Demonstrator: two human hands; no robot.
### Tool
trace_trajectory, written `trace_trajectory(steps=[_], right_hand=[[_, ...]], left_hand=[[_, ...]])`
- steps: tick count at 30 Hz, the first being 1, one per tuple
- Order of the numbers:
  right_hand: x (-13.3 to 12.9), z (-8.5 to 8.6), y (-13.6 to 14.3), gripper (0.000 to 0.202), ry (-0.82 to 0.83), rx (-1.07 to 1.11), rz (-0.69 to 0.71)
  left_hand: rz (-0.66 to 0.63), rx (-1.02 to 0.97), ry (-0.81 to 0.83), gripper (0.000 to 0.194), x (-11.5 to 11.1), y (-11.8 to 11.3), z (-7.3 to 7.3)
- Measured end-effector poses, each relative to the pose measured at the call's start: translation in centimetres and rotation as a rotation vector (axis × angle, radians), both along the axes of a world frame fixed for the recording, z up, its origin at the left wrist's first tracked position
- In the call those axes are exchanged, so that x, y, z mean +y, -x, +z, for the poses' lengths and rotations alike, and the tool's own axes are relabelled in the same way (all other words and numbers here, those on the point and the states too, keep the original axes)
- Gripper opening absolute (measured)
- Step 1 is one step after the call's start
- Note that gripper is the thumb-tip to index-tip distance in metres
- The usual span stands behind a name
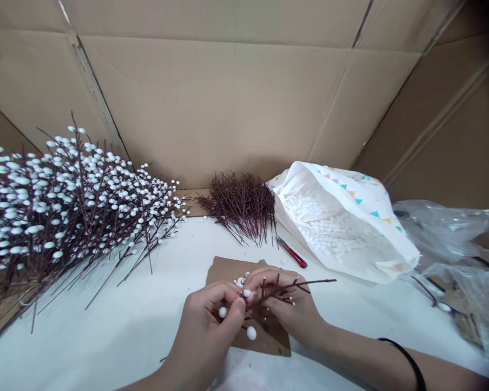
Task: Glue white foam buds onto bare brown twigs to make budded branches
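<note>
Over a brown cardboard piece (269,345) my two hands meet around a dark brown twig (313,282). My left hand (212,320) is closed in a pinch at the twig's left part, where a few white balls (251,333) show beside the fingertips. My right hand (289,304) is closed around the twig's middle, with its branching end sticking out to the right. Small white tips dot the side branches. Behind the fingers, some white bits (241,281) lie on the cardboard, partly hidden.
Many twigs with white balls (85,201) are heaped at the left. Bare brown twigs (244,206) lie at the back centre. A red cutter (294,254) rests beside an open white bag (391,239) of white balls. Clear plastic (444,222) sits at the right.
</note>
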State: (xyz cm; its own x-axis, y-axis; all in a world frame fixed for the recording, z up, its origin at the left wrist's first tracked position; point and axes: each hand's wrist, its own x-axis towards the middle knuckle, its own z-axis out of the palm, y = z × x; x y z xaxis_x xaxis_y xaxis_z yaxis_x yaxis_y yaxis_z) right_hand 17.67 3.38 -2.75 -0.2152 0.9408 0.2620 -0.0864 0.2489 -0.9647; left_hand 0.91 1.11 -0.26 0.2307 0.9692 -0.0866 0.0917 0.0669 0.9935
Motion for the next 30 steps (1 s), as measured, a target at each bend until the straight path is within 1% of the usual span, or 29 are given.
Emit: trace_trajectory(steps=[5, 13, 18, 21, 25, 30], right_hand=[[-0.03, -0.12, 0.08, 0.021, -0.015, 0.007, 0.008], [-0.01, -0.05, 0.2, 0.022, -0.047, 0.001, -0.031], [-0.02, 0.39, 0.27, 0.02, -0.025, -0.009, -0.013], [0.0, 0.34, 0.29, 0.018, -0.027, -0.015, -0.005], [-0.02, 0.1, 0.16, 0.008, -0.004, 0.011, 0.018], [0.08, 0.39, -0.25, 0.01, -0.124, -0.021, 0.068]], left_hand=[[-0.003, 0.008, 0.005, 0.025, -0.1, -0.1, -0.17], [-0.006, -0.006, -0.006, 0.025, -0.14, -0.12, -0.39], [0.002, -0.019, 0.036, 0.025, -0.15, -0.04, -0.19], [0.008, -0.023, 0.045, 0.025, -0.09, -0.02, 0.06], [0.012, -0.027, 0.06, 0.023, 0.08, 0.0, 0.27], [-0.003, -0.022, 0.076, 0.026, 0.12, 0.07, -0.05]])
